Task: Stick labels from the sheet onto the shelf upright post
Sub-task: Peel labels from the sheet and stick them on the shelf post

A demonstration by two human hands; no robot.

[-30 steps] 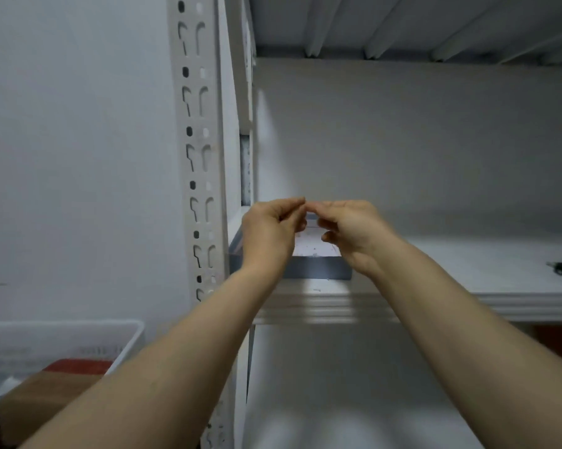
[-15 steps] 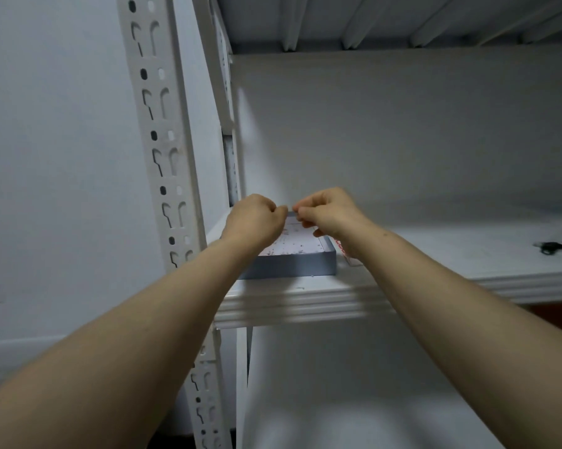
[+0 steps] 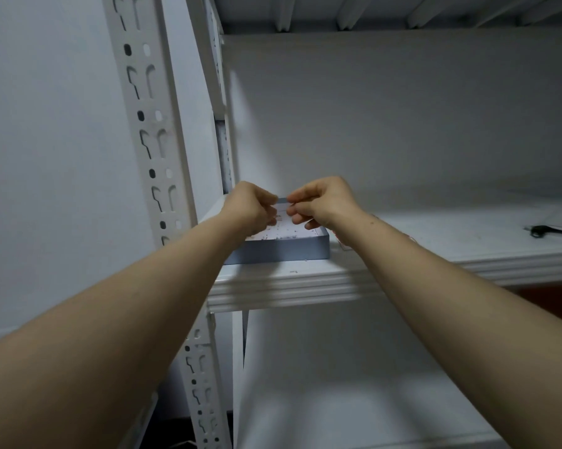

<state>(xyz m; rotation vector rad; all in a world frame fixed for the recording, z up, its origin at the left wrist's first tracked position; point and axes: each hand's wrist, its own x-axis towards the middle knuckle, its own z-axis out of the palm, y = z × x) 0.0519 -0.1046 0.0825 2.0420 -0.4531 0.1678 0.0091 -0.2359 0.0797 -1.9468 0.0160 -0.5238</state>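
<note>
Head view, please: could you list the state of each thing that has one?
Left hand: curled, fingertips pinched over the sheet.
Right hand: curled, fingertips pinched close to the left.
Label sheet: lying on the grey tray.
Grey tray: flat on the shelf.
Upright post: no labels visible.

White slotted post, grey-blue tray, speckled white sheet.
</note>
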